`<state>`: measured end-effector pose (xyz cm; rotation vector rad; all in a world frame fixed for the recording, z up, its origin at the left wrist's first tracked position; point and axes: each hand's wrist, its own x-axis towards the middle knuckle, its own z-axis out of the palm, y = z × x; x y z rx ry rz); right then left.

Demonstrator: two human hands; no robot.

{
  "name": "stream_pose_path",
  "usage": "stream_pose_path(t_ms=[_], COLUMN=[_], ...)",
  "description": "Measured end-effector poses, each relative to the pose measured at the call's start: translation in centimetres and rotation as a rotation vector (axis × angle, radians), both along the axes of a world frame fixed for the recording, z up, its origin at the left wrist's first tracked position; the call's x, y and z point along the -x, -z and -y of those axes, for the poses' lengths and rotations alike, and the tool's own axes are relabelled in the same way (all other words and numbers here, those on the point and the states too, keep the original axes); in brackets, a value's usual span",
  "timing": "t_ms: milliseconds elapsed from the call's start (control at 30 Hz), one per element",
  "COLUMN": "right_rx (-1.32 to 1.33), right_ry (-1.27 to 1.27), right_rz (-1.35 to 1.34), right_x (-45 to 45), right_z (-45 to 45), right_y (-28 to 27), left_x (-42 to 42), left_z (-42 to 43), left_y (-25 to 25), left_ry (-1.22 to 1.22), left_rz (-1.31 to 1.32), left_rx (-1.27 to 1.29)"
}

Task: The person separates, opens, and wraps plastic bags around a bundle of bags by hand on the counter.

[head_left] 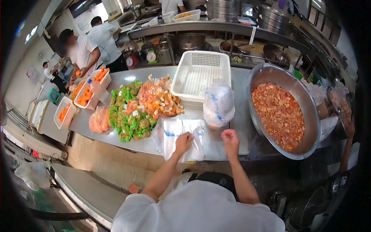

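Note:
A stack of clear plastic bags with blue print lies at the near edge of the steel table. My left hand is closed over this stack, fingers curled on a fold of plastic bag. To the right, my right hand is raised with its fingers bent together; whatever they may hold is too small to make out. Just beyond it stands a container wrapped in a white plastic bag with blue marks. A large metal basin of chopped, reddish marinated meat rests to the right.
A white plastic basket sits ahead. Left of it are bags of orange-coloured pieces, green-tied bags, a bag of carrots and carrot baskets. Co-workers stand at the far left. Steel shelving runs behind the table.

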<state>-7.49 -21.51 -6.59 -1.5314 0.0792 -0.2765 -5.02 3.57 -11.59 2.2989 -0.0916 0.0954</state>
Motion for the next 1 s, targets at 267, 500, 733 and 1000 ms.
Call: stream_pose_path(t_ms=[267,500,733,1000], right_rx=[0.116,0.367,0.264,-0.225], right_ry=[-0.249,-0.233,-0.328,-0.489], right_rz=[-0.124,-0.073,-0.271,-0.415], right_x=[1.8,0.0,0.8,1.6], right_z=[-4.1,-6.6,-5.7,-4.8], right_y=[-3.3,-0.2,3.3,-1.2], left_x=[-1.2,0.8,3.8,3.3], left_z=[-2.0,0.5,2.5,2.3], left_y=[-5.7,-7.1,-5.6,-5.4], left_ry=[-0.028,0.101,-0.078,-0.132], left_rz=[-0.014,0.072,-0.389,-0.22], left_rx=[0.408,0.152,0.418,0.558])
